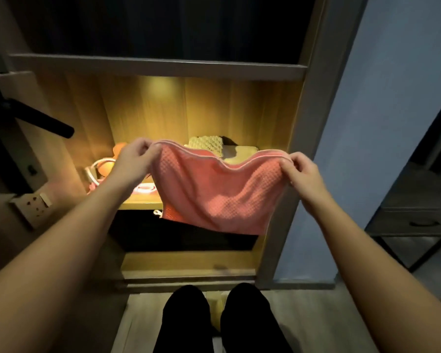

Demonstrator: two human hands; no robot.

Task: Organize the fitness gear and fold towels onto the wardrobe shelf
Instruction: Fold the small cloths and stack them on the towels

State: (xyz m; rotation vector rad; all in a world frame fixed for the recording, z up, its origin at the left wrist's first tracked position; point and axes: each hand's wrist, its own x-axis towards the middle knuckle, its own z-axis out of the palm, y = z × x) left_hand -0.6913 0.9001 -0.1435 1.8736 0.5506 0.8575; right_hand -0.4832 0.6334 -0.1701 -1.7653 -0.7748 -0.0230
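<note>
Between my hands the pink towel (215, 189) hangs, long edge left-right, left hand (135, 159) and right hand (302, 169) pinching opposite top corners, lit shelf (140, 205) just behind.

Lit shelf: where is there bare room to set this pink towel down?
Left end is crowded: orange gear and a pink ring. Back right holds folded cream towels. The middle is hidden behind the held pink towel. Bare wood shows along the front edge beside the ring, and on the lower compartment floor.
</note>
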